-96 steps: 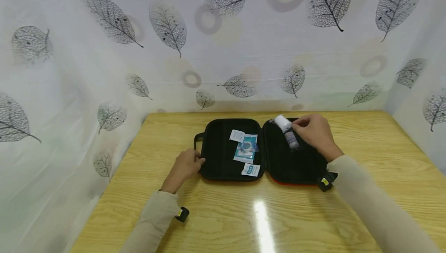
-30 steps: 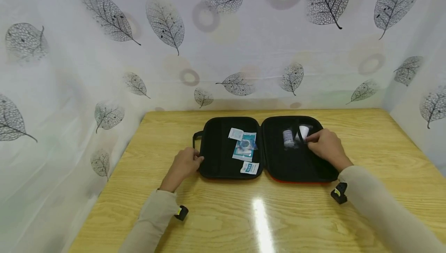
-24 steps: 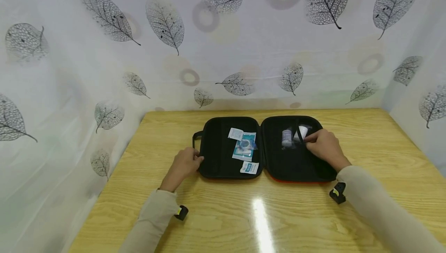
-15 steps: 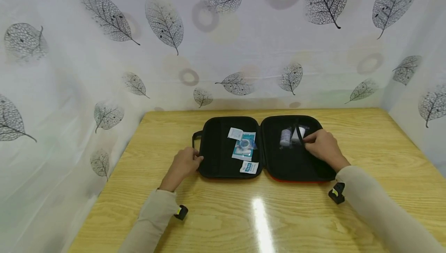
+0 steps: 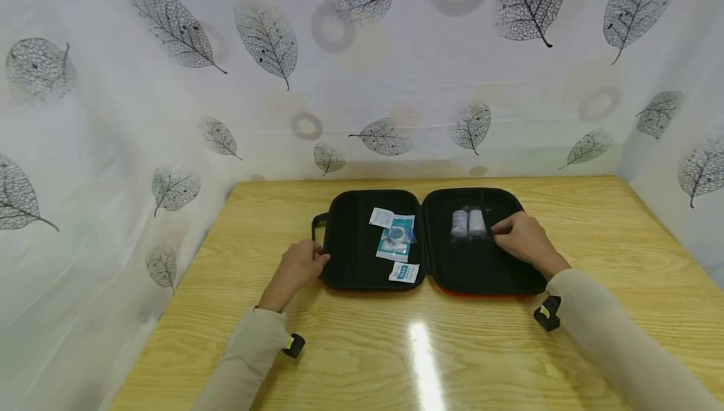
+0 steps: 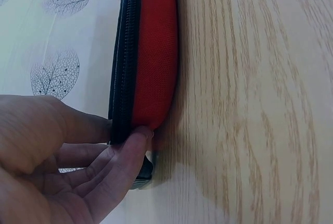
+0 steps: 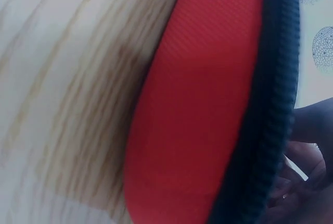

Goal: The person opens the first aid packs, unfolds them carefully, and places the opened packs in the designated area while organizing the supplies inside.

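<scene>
An unzipped case [image 5: 464, 269], black inside and red outside, lies open flat on the table. My left hand [image 5: 300, 264] pinches the rim of its left half, thumb on the zip edge and fingers beneath, as the left wrist view shows. My right hand [image 5: 521, 239] is over the right half, thumb and fingertips pinching what looks like a black strap [image 5: 488, 205]. Just left of those fingertips lie a labelled cylinder [image 5: 459, 224] and a white cylinder [image 5: 477, 223], side by side in clear plastic. In the right wrist view the case's red side [image 7: 192, 99] hides part of my fingers.
Several small packets lie in the left half: a white sachet [image 5: 381, 217], a teal-and-white packet [image 5: 390, 249] and a white-and-teal sachet [image 5: 404, 272]. A handle [image 5: 319, 219] sticks out left. Leaf-printed sheeting [image 5: 362, 78] stands behind the wooden table [image 5: 362, 361].
The wrapped cylinders, tilted up by my right fingers at first, now lie flat. During the last second the white one slid left beside the labelled one. My left hand has stayed put.
</scene>
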`<state>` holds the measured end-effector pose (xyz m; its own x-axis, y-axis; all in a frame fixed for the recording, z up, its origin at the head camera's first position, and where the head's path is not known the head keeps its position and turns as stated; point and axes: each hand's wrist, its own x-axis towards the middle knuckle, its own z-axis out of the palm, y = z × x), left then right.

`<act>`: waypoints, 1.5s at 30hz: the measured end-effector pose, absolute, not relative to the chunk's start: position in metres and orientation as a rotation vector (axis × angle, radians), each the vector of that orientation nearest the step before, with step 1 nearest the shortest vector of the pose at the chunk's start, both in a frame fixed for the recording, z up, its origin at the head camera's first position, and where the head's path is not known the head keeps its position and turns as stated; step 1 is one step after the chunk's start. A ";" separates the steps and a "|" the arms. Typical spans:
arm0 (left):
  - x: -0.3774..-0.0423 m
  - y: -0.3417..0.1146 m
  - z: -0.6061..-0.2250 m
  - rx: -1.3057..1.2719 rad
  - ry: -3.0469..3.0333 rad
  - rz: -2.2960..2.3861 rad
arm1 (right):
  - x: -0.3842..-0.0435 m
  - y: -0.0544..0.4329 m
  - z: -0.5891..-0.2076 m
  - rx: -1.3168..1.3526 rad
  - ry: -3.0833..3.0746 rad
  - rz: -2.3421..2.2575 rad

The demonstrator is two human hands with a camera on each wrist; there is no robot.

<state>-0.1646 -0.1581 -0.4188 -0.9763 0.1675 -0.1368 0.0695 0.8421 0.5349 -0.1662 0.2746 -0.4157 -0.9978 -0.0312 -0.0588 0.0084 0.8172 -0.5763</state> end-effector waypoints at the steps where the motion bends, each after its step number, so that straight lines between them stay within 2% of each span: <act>1: -0.165 -0.158 -0.419 0.186 2.842 0.817 | -0.166 0.274 -0.415 -0.018 2.925 -0.939; 18: -0.164 -0.159 -0.420 0.177 2.823 0.834 | -0.176 0.286 -0.393 -0.107 2.852 -0.854; 33: -0.165 -0.159 -0.420 0.190 2.828 0.831 | -0.187 0.250 -0.372 -0.238 2.907 -0.865; 45: -0.166 -0.158 -0.421 0.156 2.832 0.825 | -0.193 0.203 -0.387 -0.298 2.880 -0.883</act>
<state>-0.1656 -0.1581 -0.4207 -0.9770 0.1521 -0.1496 0.0480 0.8400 0.5404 -0.1927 0.2032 -0.3870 -0.9742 -0.2197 -0.0511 -0.1533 0.8110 -0.5646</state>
